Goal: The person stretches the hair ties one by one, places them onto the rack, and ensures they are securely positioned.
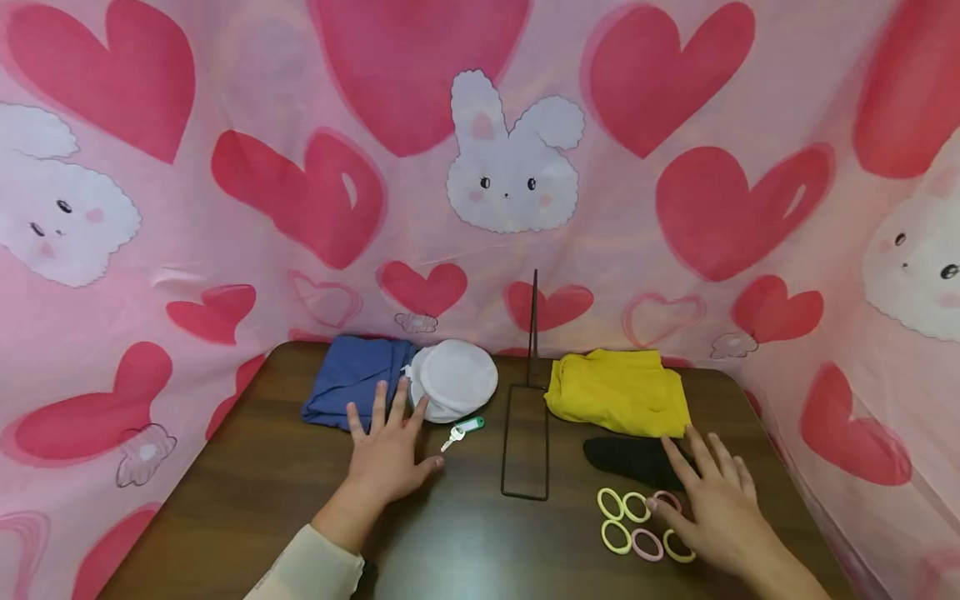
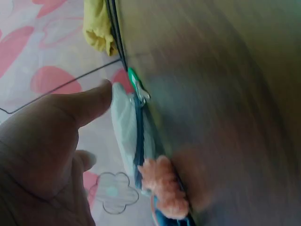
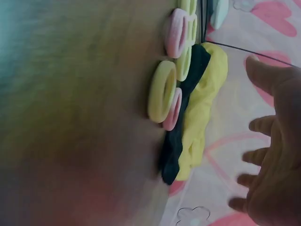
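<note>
- Head view: 2 bare hands are held over a dark wooden table (image 1: 450,542), with a cream sleeve (image 1: 307,567) seen at the left wrist.
- The left hand (image 1: 387,454) is spread, its fingers extended and nothing gripped. Its fingertips are aimed at a folded blue cloth (image 1: 345,375) and a round white fabric item (image 1: 459,375), which are set side by side at the rear edge.
- A silver key (image 1: 454,436) with a green tag (image 1: 471,424) is laid just beyond the left thumb, in front of the white fabric item.
- In the left wrist view, a pink crinkled item (image 2: 164,188) is shown near the blue cloth; its kind cannot be told.
- A dark wire stand (image 1: 533,325) is placed near the middle, its frame base flat and its upright raised.
- The right hand (image 1: 716,504) is likewise spread and unladen. A black cloth item (image 1: 630,460) is partly covered by it in the head view; whether it is touched cannot be told there.
- Beside the right thumb, 4 yellow hair ties (image 3: 156,94) and 2 pink hair ties (image 3: 176,40) are arranged in 2 rows of 3.
- Behind the black cloth item, a folded yellow cloth (image 1: 615,392) is laid.
- The surroundings are formed by a pink backdrop (image 1: 262,83) printed with hearts and rabbits.
</note>
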